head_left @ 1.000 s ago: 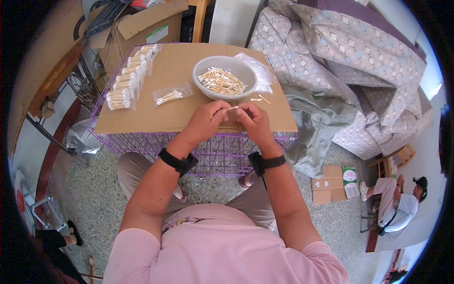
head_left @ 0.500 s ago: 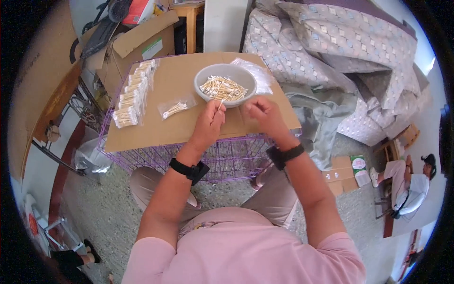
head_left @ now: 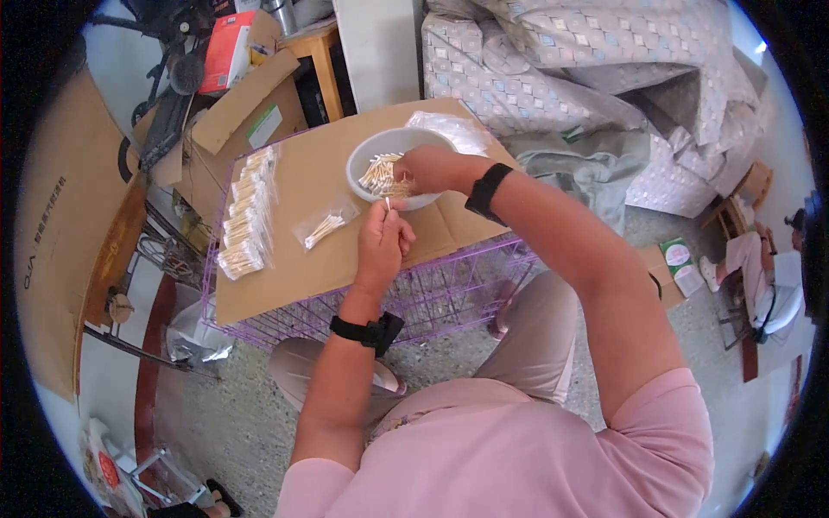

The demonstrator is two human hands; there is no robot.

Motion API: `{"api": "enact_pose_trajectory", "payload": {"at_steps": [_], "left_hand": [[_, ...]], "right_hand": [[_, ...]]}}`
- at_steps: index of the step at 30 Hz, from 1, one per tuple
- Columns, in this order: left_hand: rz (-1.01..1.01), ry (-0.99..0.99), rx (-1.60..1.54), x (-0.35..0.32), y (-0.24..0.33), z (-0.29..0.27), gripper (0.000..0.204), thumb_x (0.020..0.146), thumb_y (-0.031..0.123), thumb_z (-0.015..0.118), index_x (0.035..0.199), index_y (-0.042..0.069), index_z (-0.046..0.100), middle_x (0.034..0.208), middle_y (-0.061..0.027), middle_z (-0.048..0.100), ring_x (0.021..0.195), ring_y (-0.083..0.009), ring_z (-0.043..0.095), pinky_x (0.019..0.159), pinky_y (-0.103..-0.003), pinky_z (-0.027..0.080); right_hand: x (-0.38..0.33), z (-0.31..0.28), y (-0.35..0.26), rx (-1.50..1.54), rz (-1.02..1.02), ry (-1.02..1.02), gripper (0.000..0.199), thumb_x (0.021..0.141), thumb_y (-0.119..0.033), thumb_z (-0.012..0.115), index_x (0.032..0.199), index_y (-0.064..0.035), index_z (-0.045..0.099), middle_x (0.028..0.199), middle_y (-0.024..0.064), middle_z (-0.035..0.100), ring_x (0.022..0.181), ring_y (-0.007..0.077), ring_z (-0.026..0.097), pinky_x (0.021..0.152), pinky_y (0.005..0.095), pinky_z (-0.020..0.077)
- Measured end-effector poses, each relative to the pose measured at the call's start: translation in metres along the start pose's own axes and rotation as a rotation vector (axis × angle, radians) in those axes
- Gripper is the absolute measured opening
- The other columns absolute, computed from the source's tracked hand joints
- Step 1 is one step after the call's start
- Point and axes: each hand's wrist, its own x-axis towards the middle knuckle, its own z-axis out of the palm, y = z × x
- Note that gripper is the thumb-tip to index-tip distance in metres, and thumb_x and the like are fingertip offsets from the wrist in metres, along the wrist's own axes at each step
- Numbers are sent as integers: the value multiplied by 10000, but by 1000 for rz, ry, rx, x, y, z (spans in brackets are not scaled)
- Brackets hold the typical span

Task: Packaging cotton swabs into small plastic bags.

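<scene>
A grey bowl (head_left: pixel 353 164) holds a heap of loose cotton swabs (head_left: pixel 380 177). Just in front of its near rim, my left hand (head_left: pixel 382 246) is closed on a cotton swab (head_left: pixel 388 204), its white tip poking up above the fingers; whether more are in the grip is hidden. My right hand (head_left: pixel 433 167) reaches over the bowl, fingers bent together down among the swabs, fingertips out of sight. To the left lies a clear bag with several swabs (head_left: pixel 325 230). A row of filled swab bags (head_left: pixel 248 211) runs along the left side of the cardboard sheet (head_left: pixel 298 281).
The cardboard rests on a purple wire cage (head_left: pixel 432 289). Clear plastic bags (head_left: pixel 449 129) lie behind the bowl. Cartons (head_left: pixel 246 116) stand at the far left, a patterned covered pile (head_left: pixel 535 82) at the far right. Another person (head_left: pixel 773 285) sits at the right.
My right hand has moved from beside the bowl's near right rim into the bowl, onto the swabs. My left hand stays near the rim, still gripping a swab. The whole view has shifted and tilted.
</scene>
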Motion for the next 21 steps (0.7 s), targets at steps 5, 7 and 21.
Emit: {"api": "enact_pose_trajectory", "payload": {"at_steps": [5, 7, 21], "left_hand": [[13, -12, -32, 2, -12, -3, 201, 1012, 176, 359, 1014, 60, 523, 834, -62, 622, 619, -79, 514, 587, -231, 448], [2, -23, -29, 0, -14, -4, 198, 1012, 172, 357, 1006, 61, 521, 911, -72, 634, 651, -83, 532, 608, -235, 458], [-2, -29, 22, 5, -17, -5, 207, 1013, 181, 373, 1045, 48, 527, 1122, -72, 615, 755, -102, 596, 649, -243, 488]], "right_hand": [[17, 2, -7, -131, 100, -124, 237, 660, -156, 715, 888, -101, 688, 845, 117, 678, 802, 308, 644, 702, 419, 489], [17, 3, -13, -152, 93, -130, 225, 656, -158, 723, 873, -106, 695, 839, 111, 680, 802, 311, 645, 688, 422, 486], [0, -13, -3, -110, 137, 148, 210, 796, -200, 543, 786, -54, 693, 810, 174, 672, 771, 360, 649, 693, 457, 509]]}}
